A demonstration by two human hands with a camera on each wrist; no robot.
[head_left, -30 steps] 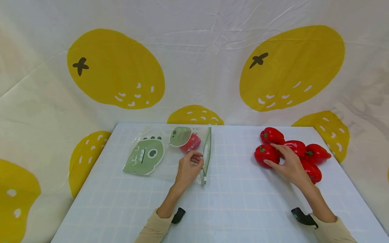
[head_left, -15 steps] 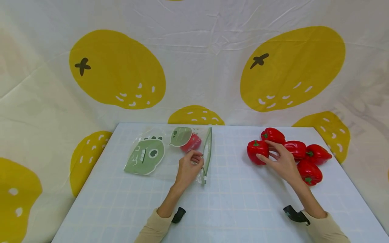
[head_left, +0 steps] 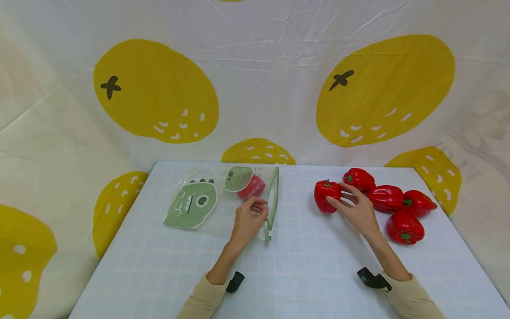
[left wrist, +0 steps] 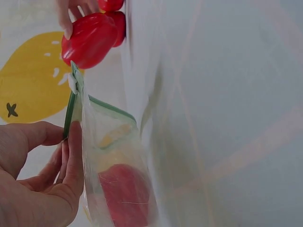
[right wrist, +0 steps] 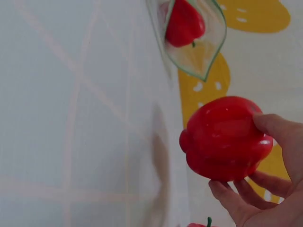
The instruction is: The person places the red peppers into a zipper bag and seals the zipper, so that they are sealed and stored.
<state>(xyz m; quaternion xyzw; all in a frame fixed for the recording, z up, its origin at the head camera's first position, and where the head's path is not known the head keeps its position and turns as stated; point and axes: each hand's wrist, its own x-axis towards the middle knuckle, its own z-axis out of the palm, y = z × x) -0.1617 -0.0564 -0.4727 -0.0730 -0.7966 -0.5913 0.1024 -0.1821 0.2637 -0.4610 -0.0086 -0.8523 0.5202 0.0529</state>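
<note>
My left hand (head_left: 249,218) pinches the green-edged opening of a clear zip bag (head_left: 221,212) that has a green monster printed on it. Through the plastic a red bell pepper (head_left: 255,188) shows inside, near the mouth. In the right wrist view the bag's mouth (right wrist: 207,75) gapes around that pepper. My right hand (head_left: 357,212) grips another red bell pepper (head_left: 326,196) between thumb and fingers, raised off the table with its green stem up. That pepper is to the right of the bag, apart from it.
Several more red bell peppers (head_left: 384,198) lie in a cluster at the back right of the table (head_left: 303,266), beyond the right hand. A white cloth (head_left: 267,88) with large yellow fruit prints hangs behind the table.
My right hand has lifted the bell pepper out of the cluster and carried it leftward, towards the bag. My left hand keeps its hold on the bag's edge, practically still.
</note>
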